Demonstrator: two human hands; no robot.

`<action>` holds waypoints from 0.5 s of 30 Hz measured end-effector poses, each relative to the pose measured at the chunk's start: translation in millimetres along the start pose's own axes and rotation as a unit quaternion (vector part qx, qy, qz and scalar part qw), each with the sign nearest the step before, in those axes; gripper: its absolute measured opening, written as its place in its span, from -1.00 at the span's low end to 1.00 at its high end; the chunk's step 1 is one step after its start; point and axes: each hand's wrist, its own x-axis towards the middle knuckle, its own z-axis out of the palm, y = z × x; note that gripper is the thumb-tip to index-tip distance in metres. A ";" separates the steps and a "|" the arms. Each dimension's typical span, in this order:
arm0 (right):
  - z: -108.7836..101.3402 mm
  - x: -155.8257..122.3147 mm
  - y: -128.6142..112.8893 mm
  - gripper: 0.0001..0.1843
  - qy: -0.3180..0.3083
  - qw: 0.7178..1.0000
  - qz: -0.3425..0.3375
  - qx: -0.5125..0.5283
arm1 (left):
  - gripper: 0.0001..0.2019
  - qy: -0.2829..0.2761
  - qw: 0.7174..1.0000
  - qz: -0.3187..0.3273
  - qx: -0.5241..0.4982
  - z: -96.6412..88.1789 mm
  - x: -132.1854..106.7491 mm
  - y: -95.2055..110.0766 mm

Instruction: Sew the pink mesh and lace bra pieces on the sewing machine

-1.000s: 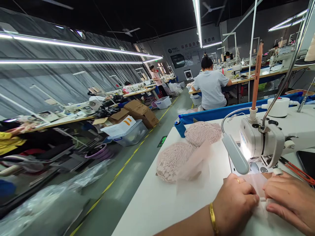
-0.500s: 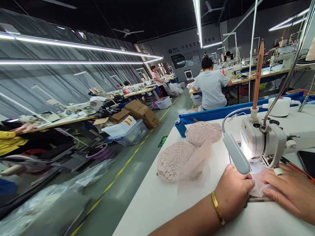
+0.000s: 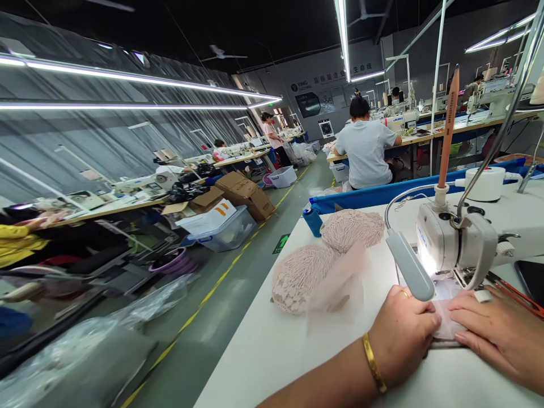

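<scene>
A small piece of sheer pale pink fabric (image 3: 445, 327) lies under the white sewing machine head (image 3: 442, 232), lit by its lamp. My left hand (image 3: 402, 331), wearing a gold bracelet (image 3: 373, 362), is closed on the fabric's left edge, thumb against bent fingers. From the right, my right hand (image 3: 495, 328) rests flat on the same fabric with its fingers stretched toward the presser foot. The needle is hidden behind a grey rounded attachment (image 3: 410, 266). Left of my hands sit two lace-covered cups (image 3: 304, 277), with a loose sheer piece (image 3: 340, 289) against the nearer one.
A blue thread spool (image 3: 312, 222) stands by the table's left edge. Orange-handled scissors (image 3: 516, 294) and a dark phone (image 3: 531, 280) lie to the right. A brown pencil (image 3: 450, 127) stands upright on the machine. Ahead, a co-worker (image 3: 363, 147) sits at another table.
The view has shifted very slightly. Both hands stay at nearly the same spot on the fabric, which lies a little flatter between them.
</scene>
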 end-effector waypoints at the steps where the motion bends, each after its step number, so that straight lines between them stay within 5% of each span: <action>1: 0.9 -1.1 1.7 -0.66 -0.015 1.000 0.003 0.002 | -0.90 0.004 1.000 -0.001 0.003 0.1 0.5 -1.4; 15: 3.3 -1.7 0.4 -0.74 -0.035 0.998 -0.050 -0.001 | -0.85 -0.049 0.997 0.059 -0.022 2.5 -8.8 -8.8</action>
